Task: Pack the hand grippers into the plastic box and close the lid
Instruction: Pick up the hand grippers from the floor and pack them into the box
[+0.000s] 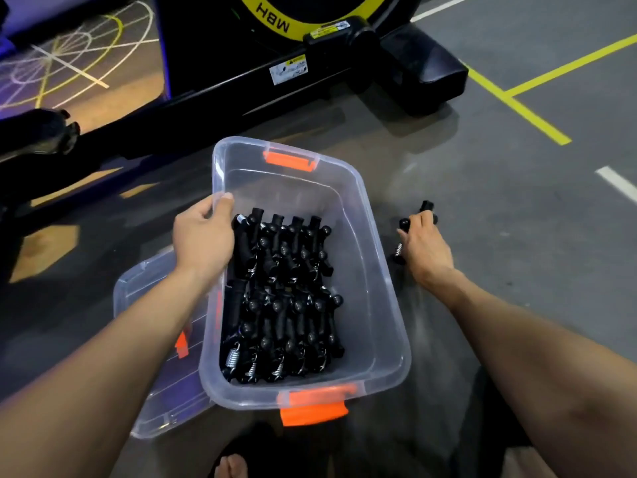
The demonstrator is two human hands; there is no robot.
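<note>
A clear plastic box [375,270] with orange latches stands open on the grey floor. Several black hand grippers [282,298] with steel springs lie in two rows along its left side. My left hand [203,236] holds the box's left rim, thumb over the edge. To the right of the box, my right hand [425,250] is closed around a loose black hand gripper [403,224] on the floor; its handle ends and spring stick out past my fingers. The clear lid [151,305] lies flat on the floor, partly under the box's left side.
A black exercise machine [344,56] with a yellow ring stands just beyond the box. Its frame runs along the left. Yellow and white lines mark the floor at the right. My bare foot [231,467] shows at the bottom edge.
</note>
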